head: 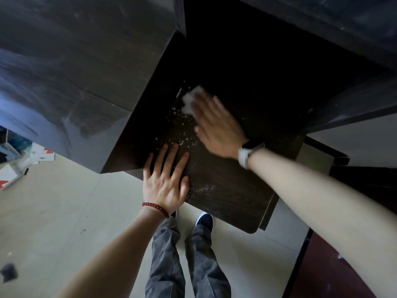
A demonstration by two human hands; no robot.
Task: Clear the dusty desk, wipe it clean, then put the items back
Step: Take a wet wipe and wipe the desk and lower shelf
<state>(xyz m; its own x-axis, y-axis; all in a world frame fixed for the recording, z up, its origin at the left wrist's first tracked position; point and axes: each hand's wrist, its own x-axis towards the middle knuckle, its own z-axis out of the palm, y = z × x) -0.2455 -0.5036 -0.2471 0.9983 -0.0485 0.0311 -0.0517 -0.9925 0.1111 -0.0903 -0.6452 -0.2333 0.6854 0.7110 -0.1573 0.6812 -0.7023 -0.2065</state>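
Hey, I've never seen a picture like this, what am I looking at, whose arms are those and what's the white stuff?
There is no machine here. A camera worn on a person's head looks down, so you see their own arms, legs and shoes. The left hand lies flat, fingers spread, on the near edge of a dark desk. The right hand, blurred, presses a white cloth onto the desk with straight fingers. The white specks between the hands look like dust or crumbs. Nothing else shows on the desk.
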